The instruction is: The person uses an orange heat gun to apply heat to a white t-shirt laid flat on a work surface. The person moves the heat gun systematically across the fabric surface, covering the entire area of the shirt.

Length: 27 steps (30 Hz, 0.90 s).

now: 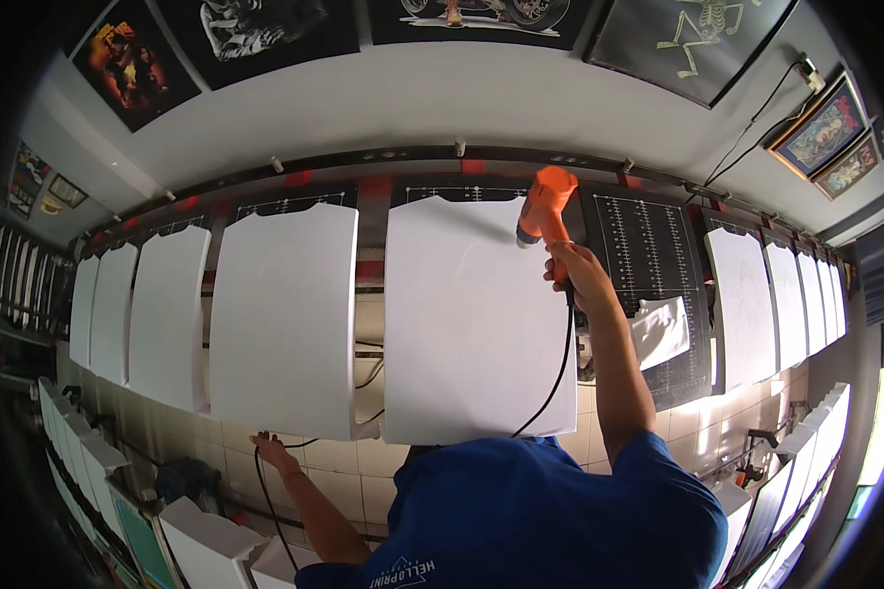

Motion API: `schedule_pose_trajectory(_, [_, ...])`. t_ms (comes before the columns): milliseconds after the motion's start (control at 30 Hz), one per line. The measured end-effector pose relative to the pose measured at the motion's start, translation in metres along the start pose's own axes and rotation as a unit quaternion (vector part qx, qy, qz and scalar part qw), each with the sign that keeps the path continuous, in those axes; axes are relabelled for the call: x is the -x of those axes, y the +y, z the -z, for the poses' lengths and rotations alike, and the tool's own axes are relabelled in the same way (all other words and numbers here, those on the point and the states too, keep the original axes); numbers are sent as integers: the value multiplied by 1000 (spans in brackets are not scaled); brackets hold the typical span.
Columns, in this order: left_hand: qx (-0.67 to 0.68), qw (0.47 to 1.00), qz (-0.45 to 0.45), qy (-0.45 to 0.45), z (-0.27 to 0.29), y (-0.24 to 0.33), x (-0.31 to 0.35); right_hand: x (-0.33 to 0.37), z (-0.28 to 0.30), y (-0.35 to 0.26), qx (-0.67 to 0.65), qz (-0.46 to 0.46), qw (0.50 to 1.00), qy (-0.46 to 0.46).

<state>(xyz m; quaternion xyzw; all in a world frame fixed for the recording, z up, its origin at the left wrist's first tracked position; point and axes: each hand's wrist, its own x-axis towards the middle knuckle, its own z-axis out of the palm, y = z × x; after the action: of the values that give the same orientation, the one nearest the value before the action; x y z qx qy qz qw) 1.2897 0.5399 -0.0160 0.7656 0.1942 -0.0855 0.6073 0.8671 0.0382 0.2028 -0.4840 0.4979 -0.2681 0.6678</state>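
Note:
An orange heat gun point(547, 201) is gripped by its handle in my right hand point(581, 276), over the upper right part of a white shirt point(471, 324) laid flat on a board. Its dark nozzle points down and left at the fabric. From the handle a black cord point(564, 363) hangs across the shirt's lower right corner. Low on the left, beside the bottom edge of another white shirt point(283, 314), my left hand point(276, 452) is closed around a length of the black cord; its fingers show only in part.
Right of the shirt, a black board point(648, 245) with white ruled marks bears a crumpled white cloth point(662, 331). More shirt-covered boards point(167, 314) line both sides. A dark rail point(383, 155) runs along the wall behind. Other racks of white boards point(206, 540) stand behind me, over the tiled floor.

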Motion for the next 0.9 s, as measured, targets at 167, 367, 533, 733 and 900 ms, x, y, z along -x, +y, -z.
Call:
schedule_pose_trajectory(167, [-36,995,8,89,-41,-6,-32,0,-16,1,12,0,1000,-16])
schedule_pose_trajectory(367, [-26,990,-47,129,-52,-9,-17,-7,-32,-2,8,-14,1000,-13])
schedule_pose_trajectory(533, [-12,987,-47,154,-44,-28,-34,3,-31,-11,38,-19,999,15])
schedule_pose_trajectory(733, [-21,980,-40,192,-46,-19,-29,4,-7,-4,45,-30,997,52])
schedule_pose_trajectory(900, [-23,964,-167,205,-49,-20,-22,-1,0,9,26,-2,996,88])
